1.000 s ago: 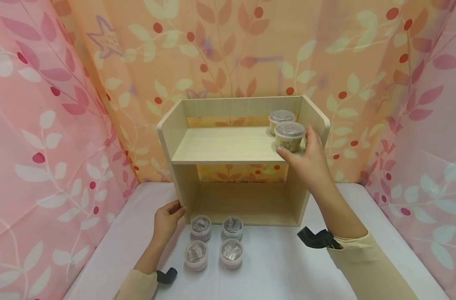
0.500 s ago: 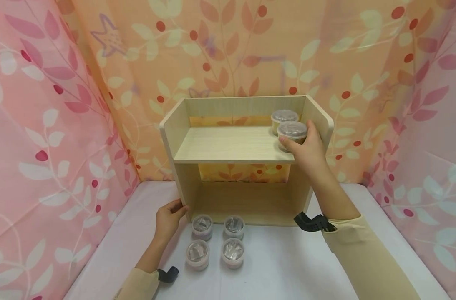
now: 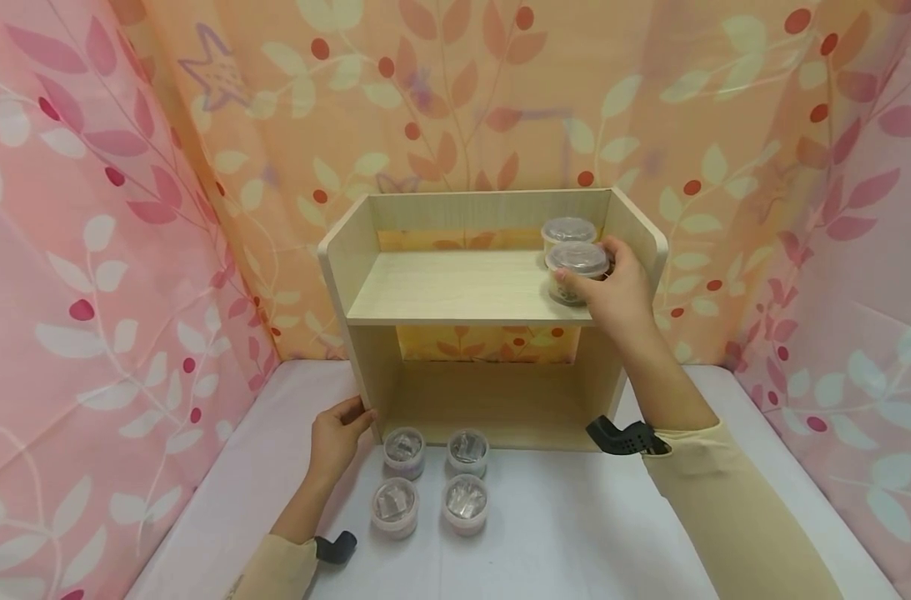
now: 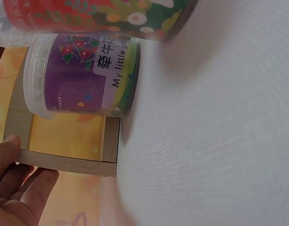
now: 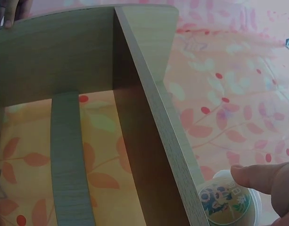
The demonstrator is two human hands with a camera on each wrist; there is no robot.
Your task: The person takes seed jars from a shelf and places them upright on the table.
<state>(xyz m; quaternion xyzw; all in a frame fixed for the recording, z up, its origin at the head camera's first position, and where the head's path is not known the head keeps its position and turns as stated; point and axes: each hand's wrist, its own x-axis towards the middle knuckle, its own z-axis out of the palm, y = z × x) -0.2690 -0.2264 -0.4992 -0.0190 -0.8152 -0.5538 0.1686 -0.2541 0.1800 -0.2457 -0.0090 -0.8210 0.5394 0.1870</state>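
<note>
A pale wooden two-tier shelf stands on the table. My right hand holds a lidded plastic tub by its sides, at the right end of the upper tier. In the right wrist view the thumb of my right hand lies against that tub, which has a printed yellowish label. A second lidded tub sits just behind it. Low on the left, my left hand pinches the edge of the shelf's side panel, thumb on one face and fingers on the other.
Several tubs with clear lids, including a front-left tub and a back-right tub, stand before the shelf on the white tabletop. Purple-labelled and red-labelled tubs show in the left wrist view. A patterned curtain hangs behind.
My right thumb has moved up onto the front of the held tub, which has shifted slightly left on the upper tier. My left hand keeps its place at the panel.
</note>
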